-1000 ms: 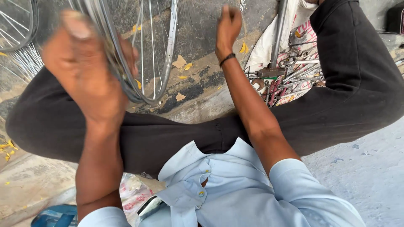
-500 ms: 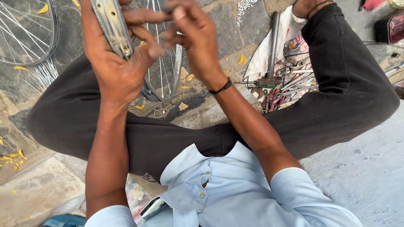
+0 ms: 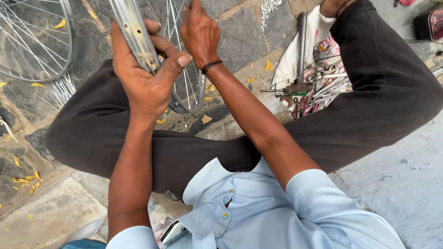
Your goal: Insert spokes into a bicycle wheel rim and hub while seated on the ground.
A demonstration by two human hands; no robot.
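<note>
The wheel rim [image 3: 134,34], a bare silver bicycle hoop with spoke holes along its channel, stands tilted above the person's crossed legs in the upper middle of the view, its thin spokes [image 3: 184,74] fanning down toward the stone floor. Far to the left a second spoked wheel [image 3: 37,41] lies flat on the dark paving, with yellow leaves [image 3: 20,180] scattered near it. The left hand [image 3: 145,76] is clenched around the rim, thumb pressed over its inner edge and fingers wrapped behind. Just to the right, the right hand [image 3: 199,34], with a black band at the wrist, reaches in among the spokes; its fingers are curled, but whether they pinch a spoke or a small tool cannot be told. Further right, beside the black-trousered knee [image 3: 383,87], a pile of hand tools [image 3: 314,90], among them wrenches and pliers, rests on a printed cloth [image 3: 295,60].
</note>
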